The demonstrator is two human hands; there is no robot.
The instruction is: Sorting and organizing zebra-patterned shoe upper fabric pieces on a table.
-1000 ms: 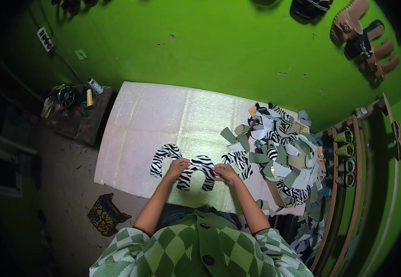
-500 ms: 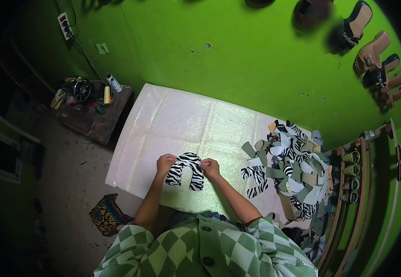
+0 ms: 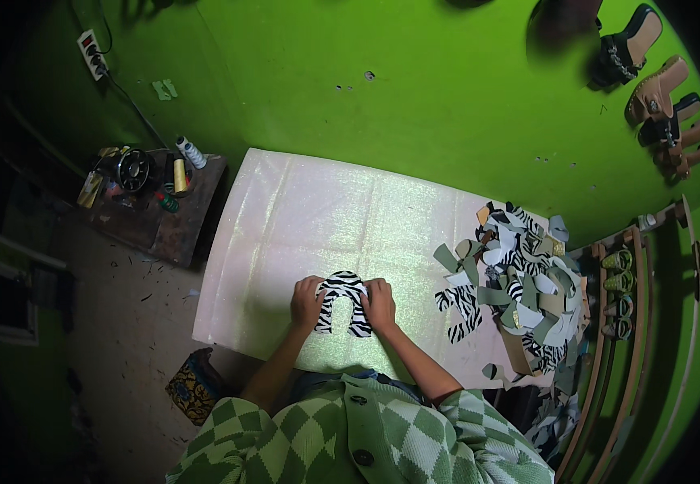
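A zebra-print, arch-shaped piece of material (image 3: pixel 343 284) lies near the front edge of the table, its two legs toward me. My left hand (image 3: pixel 308 304) closes on its left side, fingers bent over the edge. At its right side my right hand (image 3: pixel 379 305) holds the opposite edge in the same way. The thumbs are partly hidden, so the exact grip is hard to make out. Beneath the piece spreads a shiny, pale iridescent sheet (image 3: pixel 318 210), creased in squares. To the right of my right hand lies another zebra-print piece (image 3: pixel 464 310).
A heap of grey, white and zebra-print offcuts (image 3: pixel 531 282) covers the table's right end. At the left, a small dark table (image 3: pixel 152 222) carries a sewing machine (image 3: pixel 132 168) and thread spools (image 3: pixel 191 153). Sandals (image 3: pixel 656 89) hang on the green wall; a wooden rack (image 3: pixel 600 363) stands right.
Both hands have slid from pinching the piece's upper corners down onto its sides. The piece appears flatter on the sheet and slightly farther right. My view has shifted a little.
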